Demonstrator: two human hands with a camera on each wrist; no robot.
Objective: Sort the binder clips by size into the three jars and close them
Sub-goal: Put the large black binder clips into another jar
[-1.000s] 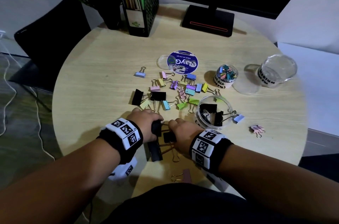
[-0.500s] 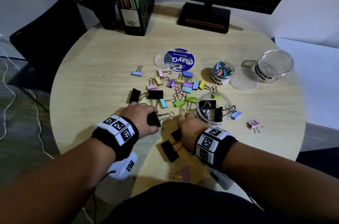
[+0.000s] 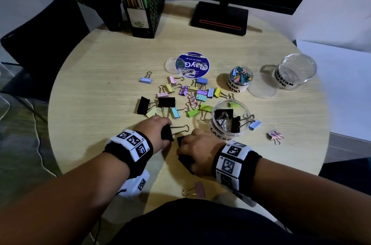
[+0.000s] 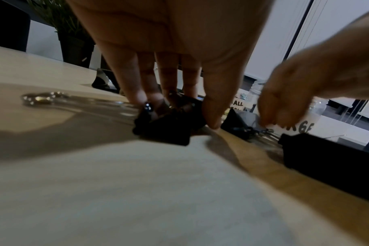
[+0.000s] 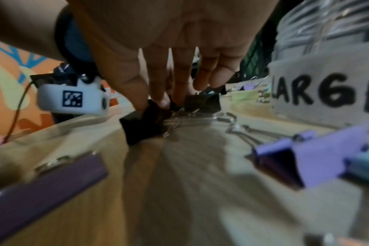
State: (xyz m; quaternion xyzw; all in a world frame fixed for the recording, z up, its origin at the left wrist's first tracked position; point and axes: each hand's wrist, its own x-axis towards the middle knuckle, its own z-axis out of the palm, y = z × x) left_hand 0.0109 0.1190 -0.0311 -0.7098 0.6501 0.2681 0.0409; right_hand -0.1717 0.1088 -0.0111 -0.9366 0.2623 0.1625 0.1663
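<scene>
My left hand (image 3: 158, 131) pinches a large black binder clip (image 3: 167, 134) low over the table, its wire handles pointing right; the left wrist view shows the fingertips (image 4: 137, 98) and thumb on that clip (image 4: 164, 128). Just to its right, my right hand (image 3: 192, 144) pinches another black clip (image 5: 143, 128) lying on the table. A third black clip (image 3: 186, 162) lies under that hand. The open jar marked LARGE (image 3: 230, 124) stands right of the hands with black clips inside. Behind it are the SMALL jar (image 3: 240, 80), full of little clips, and the empty MEDIUM jar (image 3: 295, 70).
Several pastel clips and two black clips (image 3: 166, 102) lie scattered mid-table. Loose lids (image 3: 263, 89) (image 3: 191, 64) lie near the jars. Pink clips lie at the front edge (image 3: 199, 189) and to the right (image 3: 275, 136). A monitor base (image 3: 219, 18), file holder (image 3: 143, 4) and plant stand at the back.
My left hand has picked one black clip out of the near group and turned its handles to the right. My right hand has closed over the two black clips left beside it.
</scene>
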